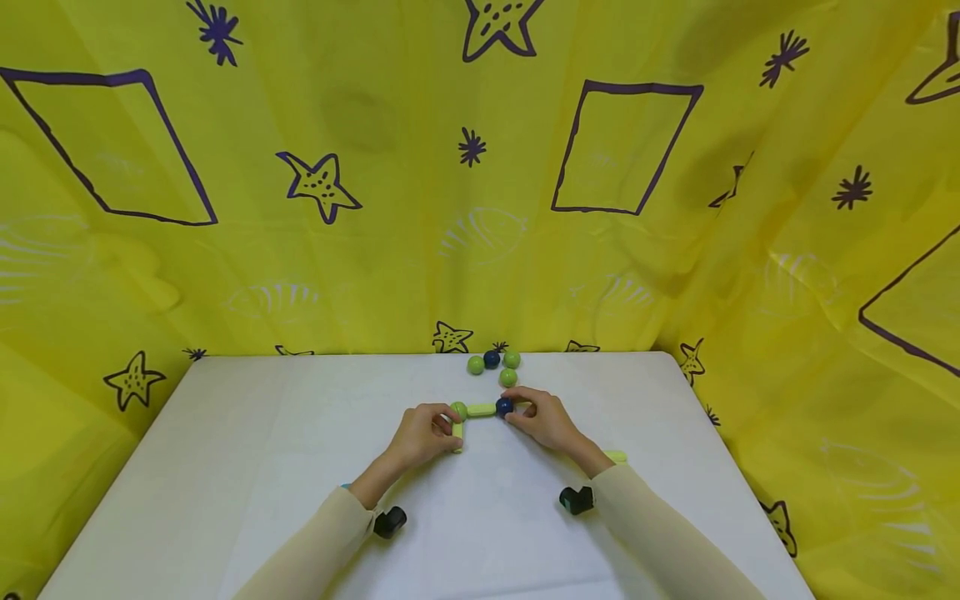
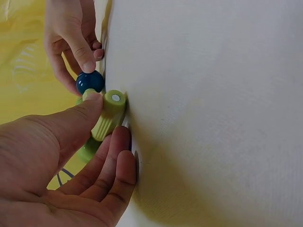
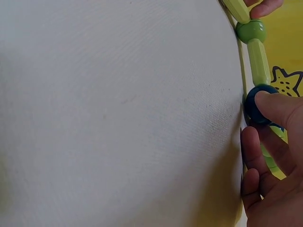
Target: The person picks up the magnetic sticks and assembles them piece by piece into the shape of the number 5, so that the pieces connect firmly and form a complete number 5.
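A small chain of light-green magnetic rods and balls lies on the white table. My left hand (image 1: pixel 423 435) grips the rod (image 2: pixel 108 118) at the chain's left end, thumb near its free end and a finger by the green ball (image 1: pixel 459 410). That rod's round tip shows a pale metallic spot. From the green ball a second rod (image 3: pixel 258 61) runs right to a dark blue ball (image 3: pixel 258 105). Thumb and fingers of my right hand (image 1: pixel 549 422) pinch this blue ball. Another light-green piece (image 3: pixel 278 131) beyond it is partly hidden by the right hand.
Behind the hands sit a loose dark blue ball (image 1: pixel 491 359) and several green balls (image 1: pixel 476 365). A light-green rod (image 1: pixel 617 457) lies by the right forearm, partly covered. A yellow patterned curtain (image 1: pixel 405 250) borders the white table (image 1: pixel 247 433) at the back and sides.
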Demonstrator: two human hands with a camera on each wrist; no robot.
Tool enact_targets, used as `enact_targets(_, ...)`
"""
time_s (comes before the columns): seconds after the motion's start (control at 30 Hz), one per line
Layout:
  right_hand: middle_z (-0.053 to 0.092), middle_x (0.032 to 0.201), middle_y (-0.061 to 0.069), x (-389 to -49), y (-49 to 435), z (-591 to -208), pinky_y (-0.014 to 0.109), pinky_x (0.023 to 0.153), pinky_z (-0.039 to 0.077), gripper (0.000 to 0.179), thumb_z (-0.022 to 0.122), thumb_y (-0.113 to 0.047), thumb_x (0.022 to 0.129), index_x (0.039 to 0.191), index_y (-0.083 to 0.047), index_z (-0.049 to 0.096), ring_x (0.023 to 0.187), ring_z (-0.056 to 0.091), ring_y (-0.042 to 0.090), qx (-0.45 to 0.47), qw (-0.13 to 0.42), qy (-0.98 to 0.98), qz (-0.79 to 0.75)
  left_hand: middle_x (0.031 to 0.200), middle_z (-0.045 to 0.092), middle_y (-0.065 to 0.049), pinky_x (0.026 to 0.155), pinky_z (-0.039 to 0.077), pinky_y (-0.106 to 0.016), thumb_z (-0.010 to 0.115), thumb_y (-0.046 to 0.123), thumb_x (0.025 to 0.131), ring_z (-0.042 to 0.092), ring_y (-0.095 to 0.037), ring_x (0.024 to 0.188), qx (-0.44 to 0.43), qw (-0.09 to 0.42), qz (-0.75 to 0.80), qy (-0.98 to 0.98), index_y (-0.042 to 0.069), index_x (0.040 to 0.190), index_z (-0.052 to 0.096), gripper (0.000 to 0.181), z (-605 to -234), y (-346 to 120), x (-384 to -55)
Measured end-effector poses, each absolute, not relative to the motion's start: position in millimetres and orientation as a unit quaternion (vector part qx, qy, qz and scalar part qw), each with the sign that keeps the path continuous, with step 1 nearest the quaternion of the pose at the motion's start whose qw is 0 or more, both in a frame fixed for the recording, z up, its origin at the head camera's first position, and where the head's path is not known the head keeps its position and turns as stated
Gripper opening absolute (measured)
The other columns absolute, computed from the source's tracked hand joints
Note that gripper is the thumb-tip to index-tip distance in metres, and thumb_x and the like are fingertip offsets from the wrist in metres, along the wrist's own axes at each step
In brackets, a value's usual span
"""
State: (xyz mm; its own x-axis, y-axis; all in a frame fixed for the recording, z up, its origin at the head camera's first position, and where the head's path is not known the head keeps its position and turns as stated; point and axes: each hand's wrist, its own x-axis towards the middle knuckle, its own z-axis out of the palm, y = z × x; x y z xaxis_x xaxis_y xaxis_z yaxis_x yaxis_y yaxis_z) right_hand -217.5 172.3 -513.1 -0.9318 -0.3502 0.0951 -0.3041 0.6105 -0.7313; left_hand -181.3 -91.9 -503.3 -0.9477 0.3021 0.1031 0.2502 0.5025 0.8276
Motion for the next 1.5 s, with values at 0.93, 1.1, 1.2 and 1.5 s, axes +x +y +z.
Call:
enact_targets(0.93, 0.073, 0.113, 0.003, -216.8, 173.9, -512.8, 0.025, 0.064, 0.042, 0.033, 0.078, -0.013, 0.092, 0.125, -0.015, 0.071, 0.072, 0.052, 0.011, -0.167, 0.024, 0.902, -0.398, 0.079, 0.070, -0.003, 0.064, 0.051, -0.026, 0.089, 0.004, 0.077, 0.061, -0.011, 0.066, 0.168, 0.025, 0.466, 0.868, 0.003, 0.099, 0.074, 0.027, -502.8, -87.6, -184.8)
enact_targets(1.1, 0.073, 0.113, 0.004, -214.9, 174.2, -511.9, 0.025, 0.064, 0.043, 0.032, 0.078, -0.013, 0.092, 0.124, -0.014, 0.071, 0.071, 0.053, 0.011, -0.171, 0.018, 0.900, -0.400, 0.081, 0.071, -0.004, 0.066, 0.052, -0.028, 0.089, 0.005, 0.078, 0.063, -0.011, 0.068, 0.177, 0.035, 0.457, 0.871, 0.003, 0.101, 0.074, 0.028, -499.1, -88.6, -185.9)
enact_targets(1.2, 0.073, 0.116, 0.006, -213.8, 174.1, -512.2, 0.025, 0.065, 0.044, 0.033, 0.078, -0.013, 0.092, 0.124, -0.013, 0.071, 0.071, 0.054, 0.010, -0.172, 0.019, 0.899, -0.403, 0.081, 0.072, -0.003, 0.067, 0.052, -0.028, 0.088, 0.008, 0.079, 0.065, -0.012, 0.070, 0.190, 0.040, 0.443, 0.875, 0.004, 0.102, 0.073, 0.027, -494.6, -90.9, -188.3)
enact_targets(1.5, 0.073, 0.116, 0.004, -212.0, 172.0, -513.6, 0.026, 0.065, 0.045, 0.035, 0.078, -0.013, 0.091, 0.126, -0.014, 0.071, 0.070, 0.055, 0.010, -0.167, 0.023, 0.901, -0.400, 0.084, 0.075, -0.006, 0.059, 0.049, -0.028, 0.084, 0.011, 0.085, 0.062, -0.011, 0.063, 0.215, 0.035, 0.415, 0.883, 0.003, 0.113, 0.072, 0.032, -475.9, -98.2, -203.6)
